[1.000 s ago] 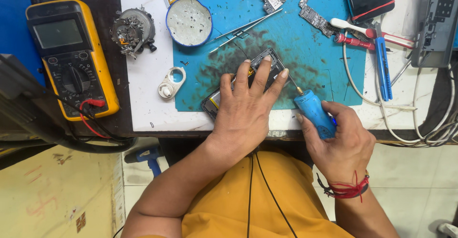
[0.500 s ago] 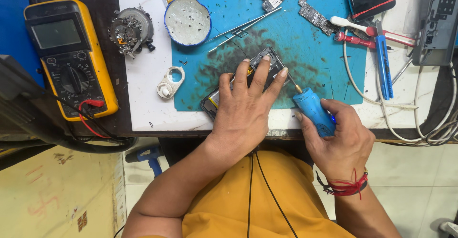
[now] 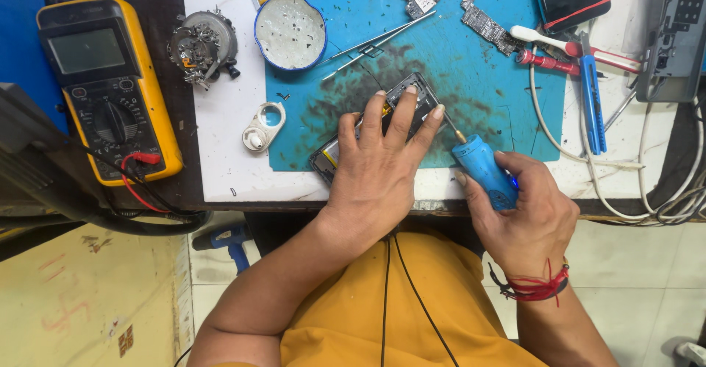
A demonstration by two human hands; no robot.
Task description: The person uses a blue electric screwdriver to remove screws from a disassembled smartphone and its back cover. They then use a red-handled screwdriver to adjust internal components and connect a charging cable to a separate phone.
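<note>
My left hand [image 3: 382, 165] lies flat on an opened dark phone [image 3: 412, 96] that rests on the stained blue work mat [image 3: 471, 73], fingers spread over it. My right hand [image 3: 526, 216] grips a blue electric screwdriver [image 3: 482, 170], whose thin tip touches the phone's right edge beside my left fingertips. Most of the phone is hidden under my left hand.
A yellow multimeter [image 3: 107, 87] with red and black leads sits at left. A round tin [image 3: 290, 31], tweezers [image 3: 375, 43], circuit boards [image 3: 485, 23], a white ring part [image 3: 263, 126], a blue cutter [image 3: 592, 95] and white cables [image 3: 588, 165] surround the mat. The table's front edge is just below my hands.
</note>
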